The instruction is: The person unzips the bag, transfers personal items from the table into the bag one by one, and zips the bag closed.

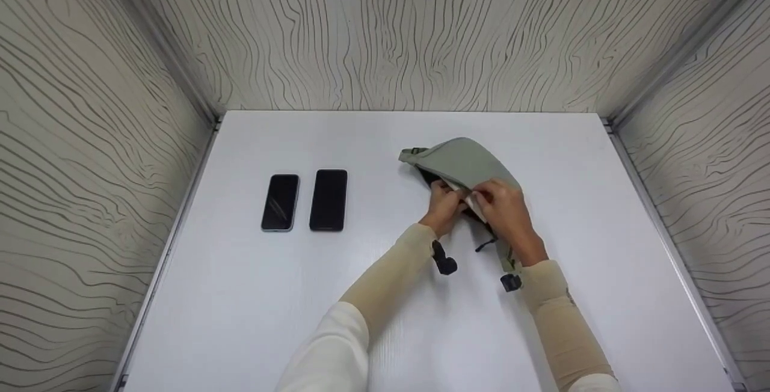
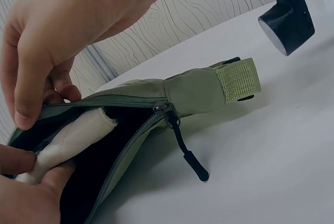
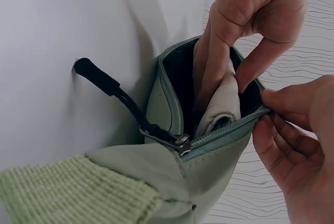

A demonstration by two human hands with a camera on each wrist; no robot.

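A sage-green zippered waist bag (image 1: 466,160) lies on the white table, its zipper undone and the dark inside showing. Inside it is a whitish rolled piece, like rolled cloth (image 2: 78,136). My left hand (image 1: 444,208) reaches into the opening and pinches this roll between thumb and fingers, as the left wrist view shows. With thumb and fingers, my right hand (image 3: 300,135) pinches the zippered edge of the bag. A black zipper pull (image 2: 195,165) hangs from the slider at one end of the opening. The far part of the roll is hidden by my fingers.
Two dark-screened phones (image 1: 280,202) lie side by side at the left of the white table (image 1: 385,320). Wood-grain-patterned panels (image 1: 385,37) rise behind the table and at both sides. A short webbing strap (image 2: 241,82) extends from the bag's end.
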